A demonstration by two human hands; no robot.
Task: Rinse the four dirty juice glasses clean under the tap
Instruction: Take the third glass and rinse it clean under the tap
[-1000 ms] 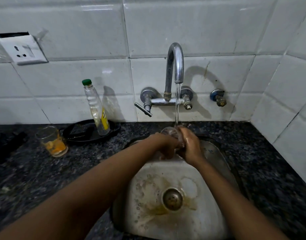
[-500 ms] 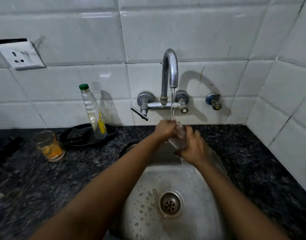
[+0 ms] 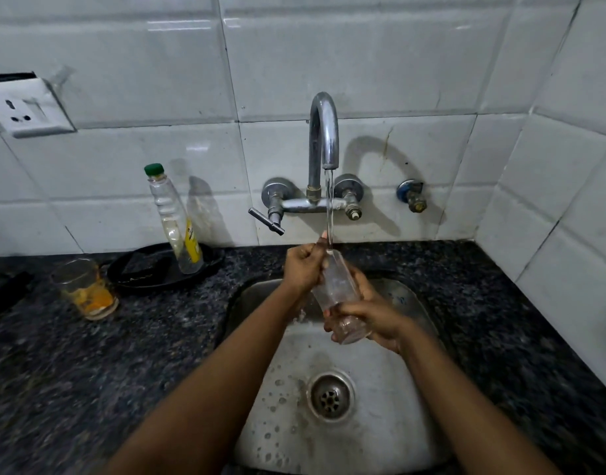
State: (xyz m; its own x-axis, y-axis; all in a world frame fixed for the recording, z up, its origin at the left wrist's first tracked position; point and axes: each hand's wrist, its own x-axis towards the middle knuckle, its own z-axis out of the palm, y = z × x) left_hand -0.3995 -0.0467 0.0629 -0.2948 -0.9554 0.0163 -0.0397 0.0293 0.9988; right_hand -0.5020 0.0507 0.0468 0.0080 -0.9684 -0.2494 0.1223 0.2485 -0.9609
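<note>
Both hands hold one clear, tapered juice glass (image 3: 336, 296) tilted over the dull steel sink (image 3: 390, 419): left hand (image 3: 303, 267) curled at its rim, right hand (image 3: 370, 317) wrapped round its base. Water from the curved chrome tap (image 3: 324, 132) strikes the rim. A second glass with orange dregs (image 3: 85, 289) stands well left on the speckled dark stone desk (image 3: 89, 371), near a clear plastic bottle (image 3: 175, 221) whose yellow label is unreadable, possibly blurred.

Dark speckled stone worktop (image 3: 164, 337) runs along white tiled wall, steel sink (image 3: 390, 419) sunk into it. On worktop left of sink: 1 juice glass (image 3: 85, 289) with orange residue, upright; black tray (image 3: 157, 270) just behind it, near wall.
</note>
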